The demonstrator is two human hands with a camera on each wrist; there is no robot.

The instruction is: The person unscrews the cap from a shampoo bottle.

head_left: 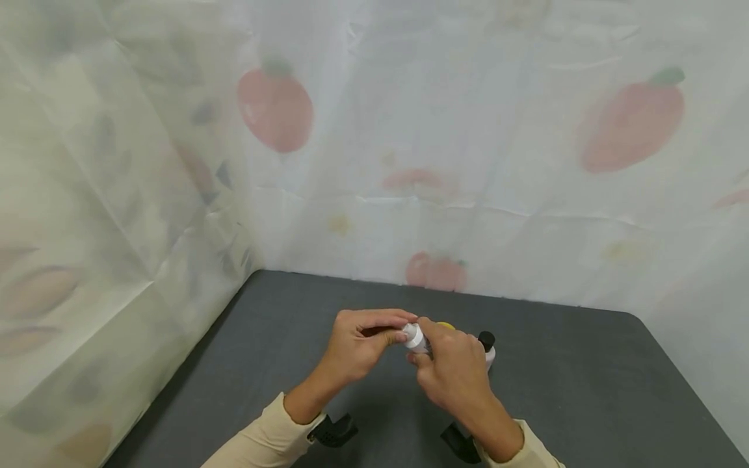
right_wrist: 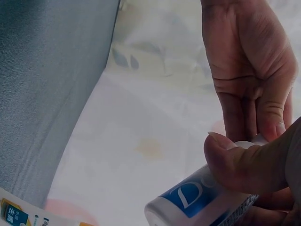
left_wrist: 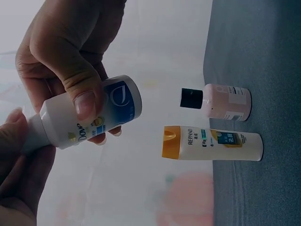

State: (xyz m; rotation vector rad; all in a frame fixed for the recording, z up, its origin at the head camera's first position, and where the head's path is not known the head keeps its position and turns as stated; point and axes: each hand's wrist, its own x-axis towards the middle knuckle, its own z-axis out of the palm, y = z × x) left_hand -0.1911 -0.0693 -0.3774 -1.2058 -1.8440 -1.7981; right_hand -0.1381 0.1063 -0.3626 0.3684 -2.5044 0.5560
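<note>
Gripping Dove btl [left_wrist: 107, 115] by body w/ R hand [head_left: 456, 367]; L hand [head_left: 359, 348] pinching its wht cap [left_wrist: 35, 134]. Btl tilted, held above gry tbl [head_left: 281, 325], apart from standing yel-cap btl [left_wrist: 202, 149] & pink btl [left_wrist: 228, 101].

The left grip [head_left: 361, 346] and right grip [head_left: 458, 365] hold a white bottle [head_left: 415, 338] (tilted) above the table [head_left: 585, 383].

Can't see whole cap [left_wrist: 36, 135] between left fingers [left_wrist: 40, 172]; can't read all of Dove bottle [left_wrist: 112, 113] under right thumb [left_wrist: 84, 100]; lose most of yellow-capped bottle [head_left: 446, 325] behind right fingers [head_left: 431, 333], head view
</note>
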